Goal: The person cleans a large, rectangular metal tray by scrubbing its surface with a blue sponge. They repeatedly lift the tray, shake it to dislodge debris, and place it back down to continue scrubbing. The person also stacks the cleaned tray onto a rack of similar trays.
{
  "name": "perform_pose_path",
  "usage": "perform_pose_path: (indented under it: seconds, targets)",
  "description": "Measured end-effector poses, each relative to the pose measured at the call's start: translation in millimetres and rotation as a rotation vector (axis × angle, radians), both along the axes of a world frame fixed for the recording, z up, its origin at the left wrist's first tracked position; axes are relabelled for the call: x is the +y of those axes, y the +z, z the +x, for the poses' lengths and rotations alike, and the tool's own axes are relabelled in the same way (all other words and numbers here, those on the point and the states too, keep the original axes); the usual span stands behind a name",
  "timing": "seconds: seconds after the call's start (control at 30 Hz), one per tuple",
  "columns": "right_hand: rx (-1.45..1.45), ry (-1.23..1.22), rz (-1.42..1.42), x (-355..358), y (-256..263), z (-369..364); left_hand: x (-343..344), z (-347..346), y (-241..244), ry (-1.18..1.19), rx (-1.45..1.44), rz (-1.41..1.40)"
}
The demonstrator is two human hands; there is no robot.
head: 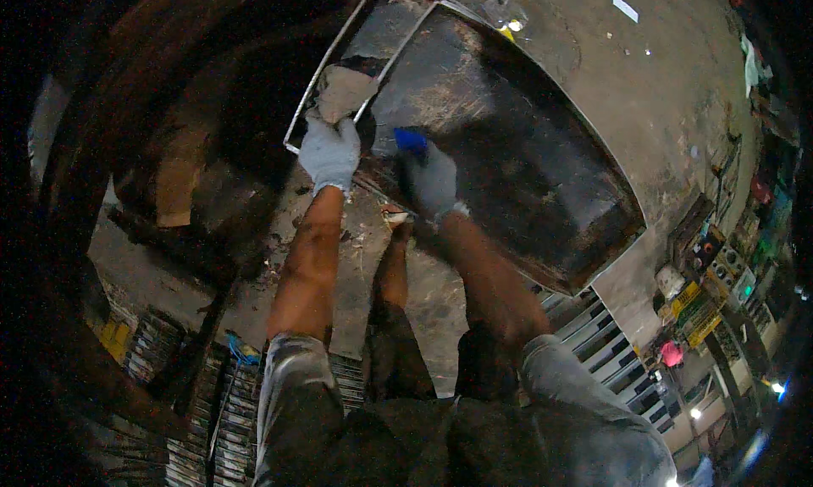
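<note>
My left hand (330, 153), in a pale grey knit glove, grips a rough tan piece (345, 93), whose material I cannot tell. That piece is over the narrow side compartment of a large, shallow metal tray (540, 188), against its thin divider bar (406, 45). My right hand (433, 176), gloved alike and blurred, is closed around a small blue object (410, 141) just above the tray's near part. Most of the blue object is hidden by the glove. Dark stains and a pale brown scraped-looking patch (454, 103) cover the tray's floor.
A foot in a sandal (397, 215) stands at the tray's near edge. Left lies a brown cardboard-like strip (178, 179) among dark clutter. A slatted rack (610, 341) is at the lower right, near a yellow printed box (695, 312). Clear plastic (505, 14) lies beyond the tray.
</note>
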State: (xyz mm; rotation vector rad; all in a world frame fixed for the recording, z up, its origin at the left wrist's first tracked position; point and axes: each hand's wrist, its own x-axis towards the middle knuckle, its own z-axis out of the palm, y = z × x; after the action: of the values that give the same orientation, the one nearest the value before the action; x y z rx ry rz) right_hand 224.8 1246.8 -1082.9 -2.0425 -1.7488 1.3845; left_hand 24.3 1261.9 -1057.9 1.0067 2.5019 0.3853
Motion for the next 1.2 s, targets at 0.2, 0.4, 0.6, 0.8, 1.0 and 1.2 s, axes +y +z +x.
perform_pose_path:
  seconds: [0.2, 0.4, 0.6, 0.8, 1.0, 1.2]
  targets:
    - [0.061, -0.058, 0.216, 144, 34, 62, -8, -11, 4, 0.027, 0.014, -0.008]
    - [0.098, 0.658, 0.350, 129, 8, 9, -7, -9, 8, -0.001, -0.023, 0.056]
    - [0.150, 0.765, 0.177, 10, -38, -2, -2, 1, 0, -0.022, -0.062, 0.079]
    - [0.515, 0.470, -0.678, 57, 67, -24, -47, -21, 53, 0.207, -0.526, 0.657]
    - [0.429, 0.485, -0.458, 9, 122, -78, -169, -26, 190, 0.621, -0.130, 0.630]
    - [0.406, 0.603, -0.112, -142, 35, -89, -248, 2, 79, 0.415, -0.389, 0.165]
